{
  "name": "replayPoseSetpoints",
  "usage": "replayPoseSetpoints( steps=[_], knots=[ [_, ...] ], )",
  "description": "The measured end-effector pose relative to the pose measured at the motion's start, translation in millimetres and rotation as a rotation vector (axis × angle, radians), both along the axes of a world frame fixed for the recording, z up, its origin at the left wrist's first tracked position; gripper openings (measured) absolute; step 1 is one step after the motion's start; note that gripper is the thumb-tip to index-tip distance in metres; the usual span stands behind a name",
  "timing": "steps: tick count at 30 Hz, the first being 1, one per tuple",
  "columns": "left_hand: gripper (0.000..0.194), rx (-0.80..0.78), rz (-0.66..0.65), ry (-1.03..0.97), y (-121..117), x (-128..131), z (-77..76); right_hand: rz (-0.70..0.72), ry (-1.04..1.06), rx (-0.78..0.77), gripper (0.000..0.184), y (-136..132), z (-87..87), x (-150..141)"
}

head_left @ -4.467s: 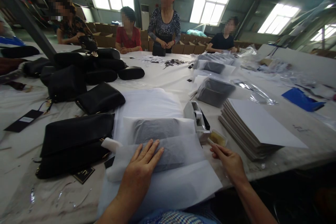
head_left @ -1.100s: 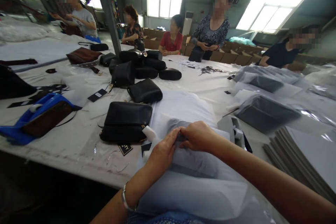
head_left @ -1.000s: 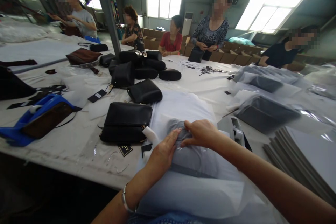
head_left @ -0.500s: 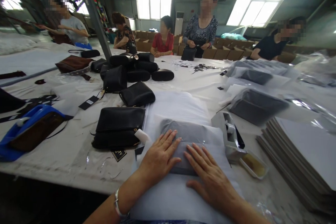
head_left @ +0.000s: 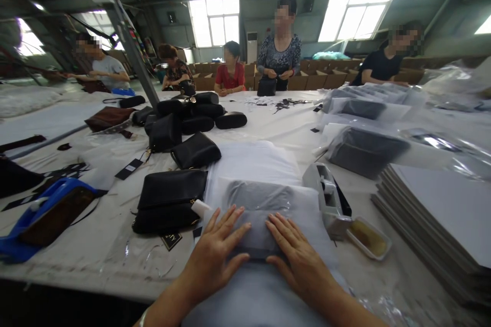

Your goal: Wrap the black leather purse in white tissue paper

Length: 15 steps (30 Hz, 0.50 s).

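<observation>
A dark bag wrapped in thin white tissue paper (head_left: 261,197) lies in front of me on a stack of white sheets (head_left: 255,156). My left hand (head_left: 217,248) rests at its left side, fingers spread, touching the wrapping. On the right part of the same package lies my right hand (head_left: 293,248), flat with the fingers stretched out. Neither hand grips anything. Left of the package sits a black handbag (head_left: 172,196) with a zip. A tape dispenser (head_left: 328,196) stands close on the right.
Several black bags (head_left: 164,130) are heaped farther back. Wrapped bags (head_left: 364,148) and a stack of grey boards (head_left: 429,214) occupy the right. A small tray (head_left: 368,237) lies beside the dispenser. At far left is a blue tape dispenser (head_left: 61,199). Several co-workers (head_left: 280,56) are across the table.
My left hand has slid left and towards me, off the middle of the package. The right hand has shifted slightly. My view has tilted up and turned a little.
</observation>
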State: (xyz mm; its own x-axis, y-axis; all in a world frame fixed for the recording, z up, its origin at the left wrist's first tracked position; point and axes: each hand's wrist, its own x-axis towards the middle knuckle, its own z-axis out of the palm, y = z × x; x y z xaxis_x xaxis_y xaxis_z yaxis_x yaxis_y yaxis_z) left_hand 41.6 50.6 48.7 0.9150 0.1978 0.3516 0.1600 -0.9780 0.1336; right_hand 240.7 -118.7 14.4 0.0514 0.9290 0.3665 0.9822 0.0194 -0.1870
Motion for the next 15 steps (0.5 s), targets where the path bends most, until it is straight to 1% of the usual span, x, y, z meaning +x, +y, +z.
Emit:
replayPoseSetpoints(
  steps=[2, 4, 8, 10, 13, 15],
  knots=[
    [0.057, 0.043, -0.008, 0.04, -1.1, -3.9, 0.6, -0.027, -0.012, -0.072, 0.07, 6.5, 5.8, -0.8],
    [0.061, 0.06, 0.002, 0.065, 1.6, -3.7, 0.7, -0.055, -0.004, -0.176, 0.08, 15.0, 15.5, -2.2],
    [0.07, 0.015, -0.036, 0.129, 12.8, 3.5, 4.8, -0.112, 0.026, -0.414, 0.099, 34.5, 43.8, -7.2],
    [0.074, -0.017, -0.052, 0.149, 18.8, 7.5, 8.9, -0.127, 0.029, -0.503, 0.105, 43.1, 58.5, -9.6],
    [0.077, -0.069, -0.045, 0.156, 24.8, 10.9, 19.2, -0.092, 0.024, -0.534, 0.103, 49.8, 73.2, -7.0],
    [0.073, -0.096, -0.023, 0.134, 24.0, 10.8, 29.4, -0.028, 0.016, -0.477, 0.099, 49.0, 72.3, 4.8]
  ],
)
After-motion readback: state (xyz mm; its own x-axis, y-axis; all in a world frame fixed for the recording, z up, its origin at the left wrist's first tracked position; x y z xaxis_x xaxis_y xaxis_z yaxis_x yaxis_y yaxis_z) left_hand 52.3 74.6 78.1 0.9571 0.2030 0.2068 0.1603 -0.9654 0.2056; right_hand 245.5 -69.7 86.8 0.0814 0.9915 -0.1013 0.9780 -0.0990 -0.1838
